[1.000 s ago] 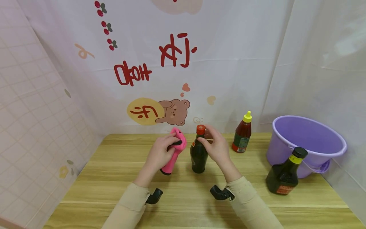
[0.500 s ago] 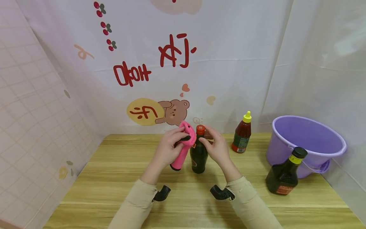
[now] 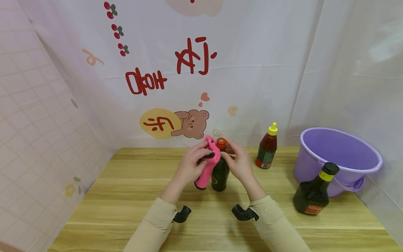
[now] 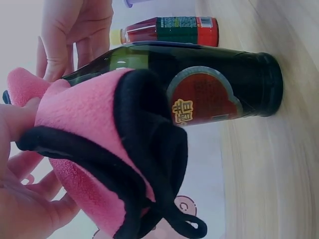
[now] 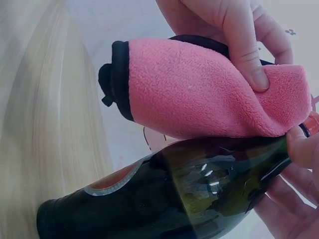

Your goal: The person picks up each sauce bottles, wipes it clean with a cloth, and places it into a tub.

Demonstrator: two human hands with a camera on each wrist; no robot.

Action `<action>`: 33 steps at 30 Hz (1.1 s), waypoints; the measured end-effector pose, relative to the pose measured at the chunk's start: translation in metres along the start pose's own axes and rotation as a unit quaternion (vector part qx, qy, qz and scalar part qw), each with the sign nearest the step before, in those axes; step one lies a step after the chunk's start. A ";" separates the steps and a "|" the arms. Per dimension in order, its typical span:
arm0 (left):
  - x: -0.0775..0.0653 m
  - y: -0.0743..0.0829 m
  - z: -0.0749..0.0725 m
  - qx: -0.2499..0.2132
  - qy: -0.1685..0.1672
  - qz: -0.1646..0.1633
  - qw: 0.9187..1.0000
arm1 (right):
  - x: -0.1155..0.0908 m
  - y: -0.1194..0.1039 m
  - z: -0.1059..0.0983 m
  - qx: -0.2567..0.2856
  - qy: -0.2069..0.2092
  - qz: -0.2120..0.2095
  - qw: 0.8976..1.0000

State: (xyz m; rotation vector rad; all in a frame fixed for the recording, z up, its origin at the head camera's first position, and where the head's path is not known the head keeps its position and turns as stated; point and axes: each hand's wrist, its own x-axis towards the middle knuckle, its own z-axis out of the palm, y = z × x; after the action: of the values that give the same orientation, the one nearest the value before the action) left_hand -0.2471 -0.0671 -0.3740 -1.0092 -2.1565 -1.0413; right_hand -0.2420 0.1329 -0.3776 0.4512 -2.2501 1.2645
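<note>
My left hand [image 3: 190, 166] grips a folded pink cloth with black edging [image 3: 205, 175], its lower end hanging down. Just right of it, a dark green vinegar bottle [image 3: 221, 176] with a red cap [image 3: 221, 142] stands upright on the table. Thumb and fingers of my right hand [image 3: 238, 161] pinch the bottle's neck from the right. In the right wrist view the cloth [image 5: 184, 89] lies along the neck and shoulder of the bottle [image 5: 164, 194]. From the left wrist, a round red label [image 4: 204, 94] shows on the bottle, partly covered by the cloth.
A red sauce bottle with a yellow nozzle [image 3: 266, 148] stands at the back, right of my right hand. Farther right are a purple bucket [image 3: 302, 164] and, before it, a dark bottle with a black cap [image 3: 311, 196]. A white printed curtain [image 3: 252, 87] hangs behind the wooden table [image 3: 132, 196].
My left hand has carried the cloth rightward, up to the bottle's neck, where it now overlaps the bottle. My right hand keeps its hold on the neck.
</note>
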 end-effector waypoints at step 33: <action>-0.029 -0.008 0.004 0.040 -0.078 0.006 0.996 | -0.001 0.002 0.002 0.018 0.014 -0.018 1.000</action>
State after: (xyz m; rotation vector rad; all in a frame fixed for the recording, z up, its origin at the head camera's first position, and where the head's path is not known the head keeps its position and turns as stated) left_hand -0.2371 -0.0788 -0.4000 -1.0960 -2.2949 -0.8880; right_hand -0.2426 0.1321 -0.3806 0.4817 -2.1909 1.2866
